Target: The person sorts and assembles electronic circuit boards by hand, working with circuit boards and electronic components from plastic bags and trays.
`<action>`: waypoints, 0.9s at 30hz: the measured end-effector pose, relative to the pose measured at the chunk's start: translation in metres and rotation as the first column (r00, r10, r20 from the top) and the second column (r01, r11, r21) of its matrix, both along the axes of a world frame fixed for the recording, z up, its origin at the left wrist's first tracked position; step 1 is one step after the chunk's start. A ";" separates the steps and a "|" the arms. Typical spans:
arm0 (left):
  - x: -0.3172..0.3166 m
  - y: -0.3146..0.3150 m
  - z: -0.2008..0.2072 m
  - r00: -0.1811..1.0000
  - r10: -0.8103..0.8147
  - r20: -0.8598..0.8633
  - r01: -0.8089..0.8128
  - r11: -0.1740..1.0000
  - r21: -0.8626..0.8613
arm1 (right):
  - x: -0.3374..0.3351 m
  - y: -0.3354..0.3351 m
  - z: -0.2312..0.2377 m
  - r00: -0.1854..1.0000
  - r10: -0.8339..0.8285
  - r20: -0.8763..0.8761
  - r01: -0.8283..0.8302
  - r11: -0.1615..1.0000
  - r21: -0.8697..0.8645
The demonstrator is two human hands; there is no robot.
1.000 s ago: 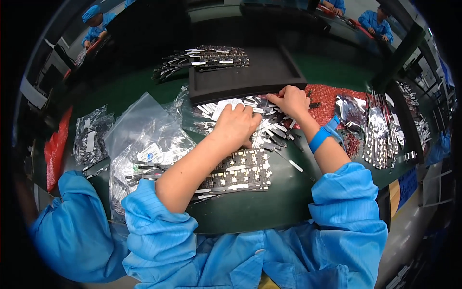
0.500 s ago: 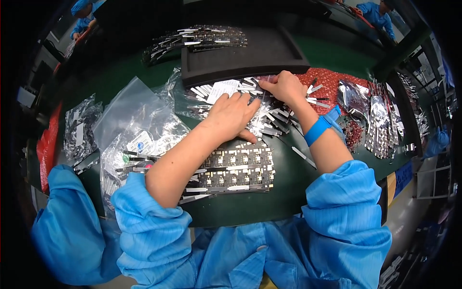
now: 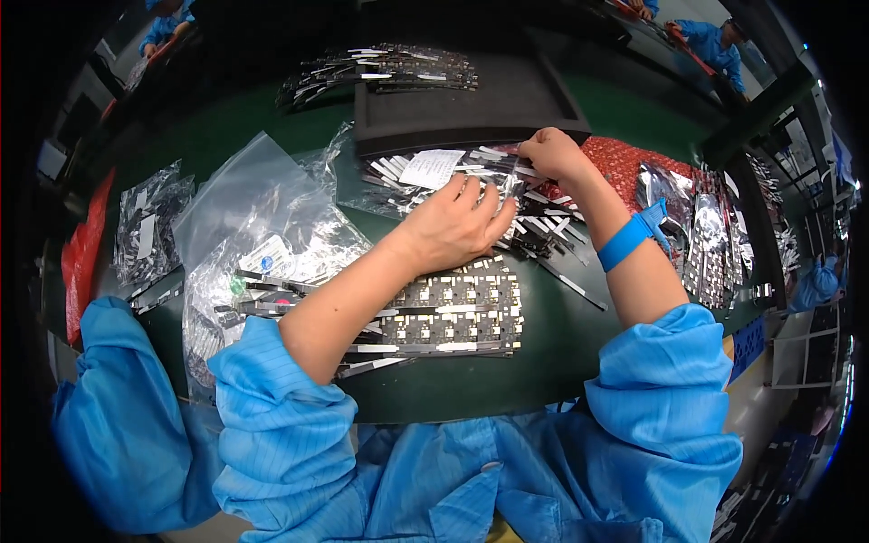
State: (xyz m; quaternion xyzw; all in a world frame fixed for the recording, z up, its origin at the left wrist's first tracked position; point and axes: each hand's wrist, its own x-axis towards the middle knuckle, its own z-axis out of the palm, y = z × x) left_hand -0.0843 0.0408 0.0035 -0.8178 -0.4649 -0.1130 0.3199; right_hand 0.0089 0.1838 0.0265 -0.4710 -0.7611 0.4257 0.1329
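A clear plastic bag point(image 3: 362, 201) with a white label point(image 3: 430, 168) lies below the black foam tray, full of thin black-and-white flexible strips point(image 3: 389, 170). My left hand point(image 3: 460, 223) rests over the bag's front part, fingers apart and slightly bent. At the bag's right end my right hand point(image 3: 554, 156) is closed in a pinch on what looks like the plastic edge; its fingertips are partly hidden. Loose strips point(image 3: 548, 231) fan out beneath and between the hands. Nearer me, a stack of circuit board panels point(image 3: 453, 312) lies partly under my left forearm.
The black foam tray point(image 3: 471, 113) holds more strip-like boards point(image 3: 389, 68). Crumpled clear bags point(image 3: 262, 208) lie left, red bubble wrap point(image 3: 615, 167) and more board panels point(image 3: 711, 244) right. A blue wrist band point(image 3: 625, 244) circles my right wrist. People in blue work across the table.
My right hand has shifted right and closed into a pinch at the bag's end. My left hand has moved slightly right, its fingers more bent. The whole view has shifted a little.
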 end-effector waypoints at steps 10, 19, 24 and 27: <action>0.010 0.016 -0.002 0.980 0.184 0.071 -0.192 0.973 0.127 | -0.012 -0.014 -0.003 0.986 0.082 0.144 -0.106 0.981 0.165; 0.017 0.029 -0.006 0.964 0.235 0.122 -0.239 0.971 0.017 | 0.048 -0.049 0.046 0.898 0.370 -0.238 -0.215 0.841 0.497; 0.010 0.034 0.000 0.894 0.228 0.385 -0.201 0.973 -0.109 | 0.111 -0.097 0.030 0.831 0.547 -0.100 -0.491 0.806 0.330; 0.011 0.035 0.019 0.743 0.263 0.615 -0.241 0.963 -0.119 | 0.121 -0.092 -0.006 0.889 0.456 -0.039 -0.400 0.814 0.421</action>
